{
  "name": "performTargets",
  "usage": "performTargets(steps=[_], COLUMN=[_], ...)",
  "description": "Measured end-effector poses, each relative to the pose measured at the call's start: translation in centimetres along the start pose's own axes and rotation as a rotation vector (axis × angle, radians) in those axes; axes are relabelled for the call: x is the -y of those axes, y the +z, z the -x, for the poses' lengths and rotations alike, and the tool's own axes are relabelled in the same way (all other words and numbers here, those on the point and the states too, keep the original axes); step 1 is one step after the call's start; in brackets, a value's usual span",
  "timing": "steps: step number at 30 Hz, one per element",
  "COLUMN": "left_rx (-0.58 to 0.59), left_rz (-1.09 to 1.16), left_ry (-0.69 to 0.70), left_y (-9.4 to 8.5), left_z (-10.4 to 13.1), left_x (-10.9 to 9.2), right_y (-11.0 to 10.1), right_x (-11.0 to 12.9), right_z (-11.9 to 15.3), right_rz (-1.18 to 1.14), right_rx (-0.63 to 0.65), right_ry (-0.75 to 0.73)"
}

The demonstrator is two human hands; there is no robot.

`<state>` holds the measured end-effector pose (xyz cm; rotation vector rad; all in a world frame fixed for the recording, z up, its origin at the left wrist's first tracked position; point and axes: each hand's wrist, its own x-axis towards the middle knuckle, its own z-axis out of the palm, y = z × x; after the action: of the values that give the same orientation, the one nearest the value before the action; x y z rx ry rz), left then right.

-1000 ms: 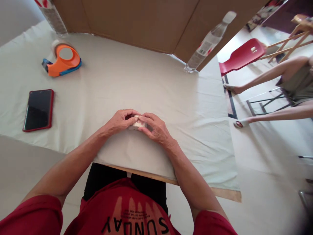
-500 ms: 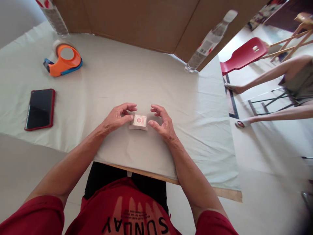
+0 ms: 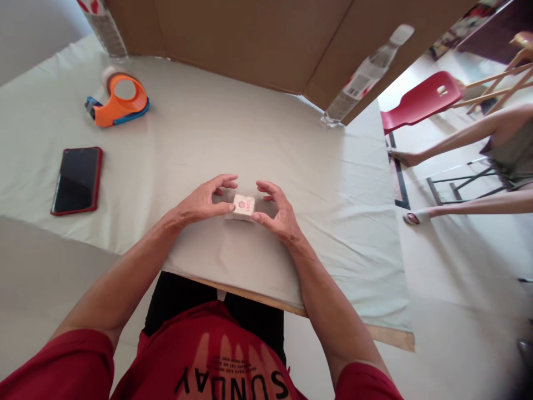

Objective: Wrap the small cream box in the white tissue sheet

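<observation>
Small whitish block (image 3: 244,205) with red print on top, on the cloth-covered desk (image 3: 233,133) near the front edge, between the person's two hands. Left hand (image 3: 204,201): fingers released, loosely curved, thumb tip right at the block's left side. Right hand (image 3: 280,215): fingers likewise released and curved, thumb tip by the block's near right corner. Neither hand clenched, no grasp visible; can't tell if the thumbs actually press on it. Phone (image 3: 78,180) in red case lies screen-up on the left, well apart from the hands. Orange-and-blue tape dispenser (image 3: 111,111) beyond the phone. Brown cardboard (image 3: 250,39) stands at the far side, with one clear bottle (image 3: 107,33) by its left end and a second bottle (image 3: 361,80) by its right.
</observation>
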<state>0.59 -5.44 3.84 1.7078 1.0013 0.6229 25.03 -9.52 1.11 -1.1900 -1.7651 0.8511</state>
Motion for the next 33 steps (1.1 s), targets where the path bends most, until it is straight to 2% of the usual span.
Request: performTargets(steps=[3,7,12,16,19,21,23,25,28,33], left_rx=[0.074,0.079,0.078,0.076,0.068,0.068,0.070,0.063,0.041,0.021], left_rz=[-0.037,-0.034,-0.002,0.024,0.025,0.007,-0.039,-0.101,-0.174,-0.227], left_ry=[0.009,0.056,0.086,0.082,0.095,0.092,0.073,0.061,0.082,0.108], left_y=[0.2,0.6,0.9,1.0,0.9,0.8,0.7,0.5,0.4,0.6], left_z=[0.1,0.1,-0.2,-0.3,-0.4,-0.3,-0.2,-0.1,0.0,-0.1], left_x=[0.2,0.5,0.7,0.8,0.8,0.8,0.7,0.5,0.6,1.0], right_y=[0.3,0.9,1.3,1.5,1.3,0.8,0.1,-0.4,-0.7,-0.1], right_x=[0.2,0.5,0.8,0.9,1.1,1.0,0.6,0.0,-0.9,-1.0], right_z=[0.1,0.2,0.1,-0.1,0.1,0.2,0.2,0.0,-0.4,-0.4], right_rz=[0.034,0.065,0.254,0.441,0.399,0.261,0.092,-0.035,-0.135,-0.115], right_rx=[0.049,0.064,-0.012,0.003,-0.072,-0.189,-0.308,-0.371,-0.350,-0.229], right_ry=[-0.032,-0.070,-0.211,-0.314,-0.383,-0.326,-0.181,-0.030,0.103,0.135])
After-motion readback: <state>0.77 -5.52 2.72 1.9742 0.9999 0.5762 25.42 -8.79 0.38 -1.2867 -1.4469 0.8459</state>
